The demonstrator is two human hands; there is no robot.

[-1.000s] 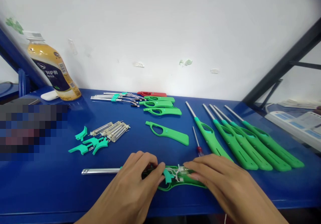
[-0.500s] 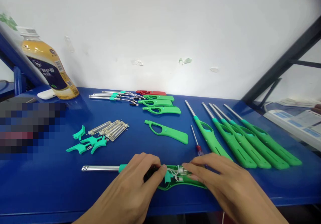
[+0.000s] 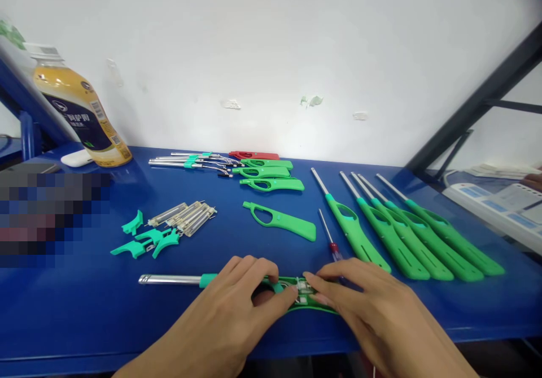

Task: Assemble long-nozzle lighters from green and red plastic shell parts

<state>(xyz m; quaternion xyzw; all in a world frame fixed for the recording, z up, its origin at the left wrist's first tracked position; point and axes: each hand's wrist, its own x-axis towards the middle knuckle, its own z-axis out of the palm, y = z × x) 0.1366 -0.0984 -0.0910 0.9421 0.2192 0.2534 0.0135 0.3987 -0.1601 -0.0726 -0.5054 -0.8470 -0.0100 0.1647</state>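
An opened green lighter body (image 3: pixel 296 305) lies near the table's front edge, its metal tube (image 3: pixel 169 279) pointing left. Thin wires and a clear part show inside it. My left hand (image 3: pixel 237 304) grips its middle around the handle opening, the thumb pressing on the inner parts beside the teal trigger. My right hand (image 3: pixel 364 299) holds its right end, fingertips at the clear part. A loose green half shell (image 3: pixel 282 224) rests behind it. The screwdriver (image 3: pixel 334 249) lies just beyond my right hand.
Assembled green lighters (image 3: pixel 406 242) lie at the right. Clear tanks (image 3: pixel 190 217) and teal triggers (image 3: pixel 146 242) are at the left. Metal tubes with wires (image 3: pixel 186 161), green shells and a red shell (image 3: pixel 254 156) lie at the back. A bottle (image 3: pixel 84 112) stands back left.
My left thumb has moved right over the wires, which are now more tucked into the shell. My right hand has shifted slightly left, still at the clear part.
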